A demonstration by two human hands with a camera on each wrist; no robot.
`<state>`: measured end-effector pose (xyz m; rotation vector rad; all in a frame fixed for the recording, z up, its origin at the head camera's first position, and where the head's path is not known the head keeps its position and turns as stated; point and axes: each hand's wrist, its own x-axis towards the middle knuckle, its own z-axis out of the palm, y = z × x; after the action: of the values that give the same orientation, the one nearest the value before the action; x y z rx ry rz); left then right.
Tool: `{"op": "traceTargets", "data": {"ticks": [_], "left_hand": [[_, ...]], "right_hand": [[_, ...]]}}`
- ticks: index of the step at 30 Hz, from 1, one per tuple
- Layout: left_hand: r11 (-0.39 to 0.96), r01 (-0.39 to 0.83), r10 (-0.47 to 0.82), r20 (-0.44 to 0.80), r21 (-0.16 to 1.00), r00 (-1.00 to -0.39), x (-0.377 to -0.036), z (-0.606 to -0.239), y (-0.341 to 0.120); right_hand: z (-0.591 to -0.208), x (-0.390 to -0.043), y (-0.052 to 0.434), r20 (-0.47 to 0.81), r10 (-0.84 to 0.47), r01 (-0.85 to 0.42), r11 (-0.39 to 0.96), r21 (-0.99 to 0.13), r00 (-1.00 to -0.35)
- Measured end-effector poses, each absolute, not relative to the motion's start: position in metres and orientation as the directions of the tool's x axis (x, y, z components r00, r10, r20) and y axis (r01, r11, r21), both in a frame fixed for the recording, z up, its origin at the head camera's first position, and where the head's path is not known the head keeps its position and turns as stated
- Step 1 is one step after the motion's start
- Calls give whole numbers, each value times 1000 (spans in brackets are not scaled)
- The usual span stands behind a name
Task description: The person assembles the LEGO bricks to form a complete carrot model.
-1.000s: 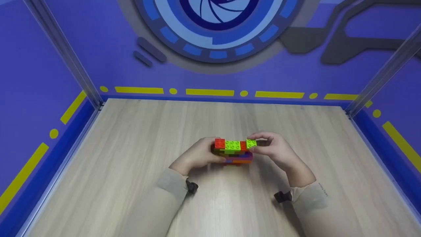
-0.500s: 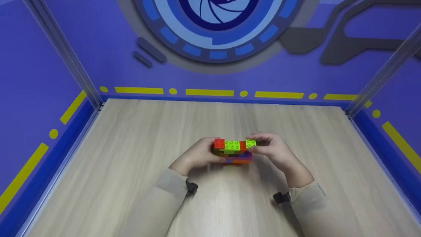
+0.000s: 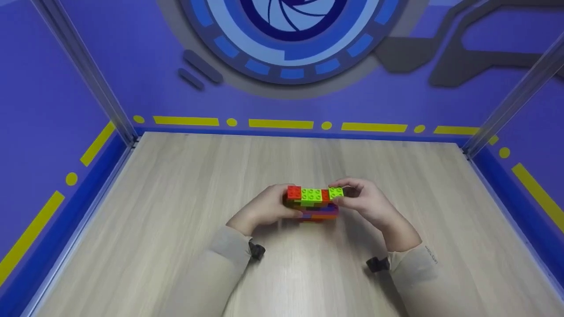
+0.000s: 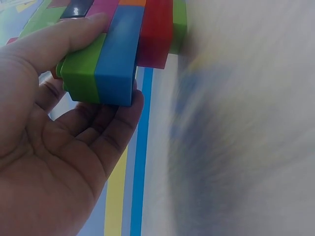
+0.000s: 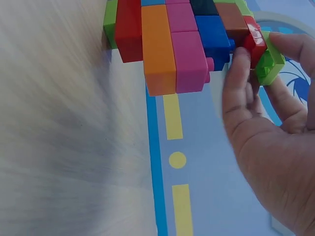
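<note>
The block stack sits near the middle of the tabletop, a little toward its near edge, well apart from both side edges. At the right end of its top row is a green brick, and my right hand has thumb and fingers pinched on that brick. My left hand is wrapped round the stack's left end, thumb over the top and fingers underneath, gripping it.

To do this step well, I judge the left hand should brace the stack firmly while the right works only the green brick, straight along its studs rather than at a slant, so the red brick beside it stays seated. I would keep the pinch on the brick's side faces, not on its neighbours.

From the head view I get the whole layout: the stack's place on the tabletop, both hands at its ends, the red and green top row. I cannot tell from there how the lower layers run. The right wrist view shows that: orange, pink and blue bricks side by side, and the green brick held with the fingers against it. The left wrist view shows a green and a blue brick at the gripped end, the fingers curled beneath, which the head view hides.
</note>
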<state>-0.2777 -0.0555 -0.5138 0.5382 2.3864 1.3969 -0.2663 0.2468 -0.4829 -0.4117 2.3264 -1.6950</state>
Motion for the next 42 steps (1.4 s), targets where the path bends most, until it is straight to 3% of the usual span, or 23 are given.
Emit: {"op": "traceTargets", "data": {"ticks": [8,26,35,42], "left_hand": [[404,174,511,-64,898,-857,-280,-516,-58],[295,166,612,-53,941,-789,-293,-522,-86],[275,139,566,-44,951,-823,-298,-527,-88],[282,150,503,-13,948,-864,-300,-527,-90]], "right_hand": [[-491,-275,259,-42,-445,-101,293,-951,-895],[-517,-286,262,-122,-484,-85,383,-920,-866],[-524,-289,264,-78,-478,-83,307,-948,-875],[-525,-288,261,-134,-353,77,169,-983,-926]]}}
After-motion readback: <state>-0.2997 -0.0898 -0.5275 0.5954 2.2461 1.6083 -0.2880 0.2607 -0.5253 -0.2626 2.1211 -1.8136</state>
